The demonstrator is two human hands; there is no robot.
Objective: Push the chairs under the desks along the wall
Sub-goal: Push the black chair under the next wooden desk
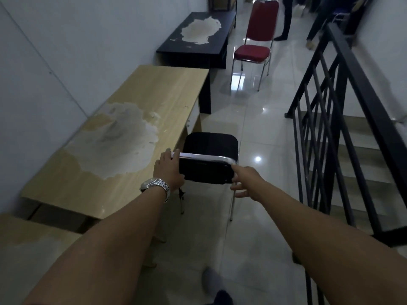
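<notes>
A black chair [210, 144] with a chrome frame stands in the aisle beside the front edge of the light wooden desk [141, 102]. My left hand [168, 170], with a metal watch on the wrist, grips the left end of the chair's backrest. My right hand [245, 182] is at the backrest's right corner, fingers spread and loosely touching it. Farther along the wall stands a black desk [198, 47] with a worn top. A red chair [255, 45] stands out in the aisle to its right.
A black stair railing [343, 119] borders the aisle on the right, with steps going down behind it. Another wooden desk corner [26, 245] is at the lower left. People's legs [286, 18] are at the far end. The glossy tiled floor runs between the desks and the railing.
</notes>
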